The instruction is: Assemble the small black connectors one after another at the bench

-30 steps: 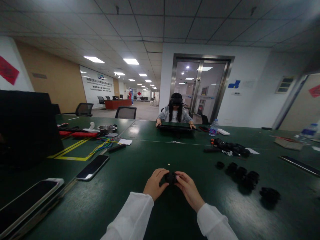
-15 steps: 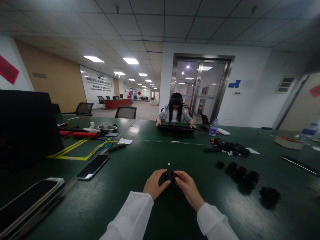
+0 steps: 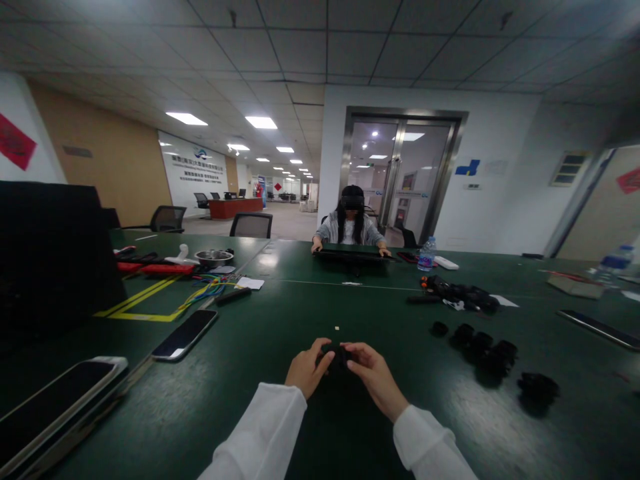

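A small black part [image 3: 341, 357] sits between my two hands, above the near middle of the dark green table [image 3: 280, 327]. My left hand [image 3: 306, 368] pinches it from the left, thumb in front and fingers behind. From the right, my right hand [image 3: 374, 377] closes thumb and fingertips on its other side. The fingers and the dark colour hide its exact shape. Just beyond it, a tiny pale square piece [image 3: 337, 328] lies on the table.
To the right are several black parts [image 3: 481, 345] and a black bundle [image 3: 463, 293]. A water bottle [image 3: 427, 255] stands farther back. Phones [image 3: 185, 335] and coloured wires [image 3: 213, 290] lie left, beside a black screen [image 3: 55, 260]. A person [image 3: 350, 223] sits opposite, hands on a dark panel [image 3: 355, 256].
The black part has turned between my fingers and its outline looks different. My left thumb has shifted up along it, and my right fingers have moved slightly. The person opposite stays still.
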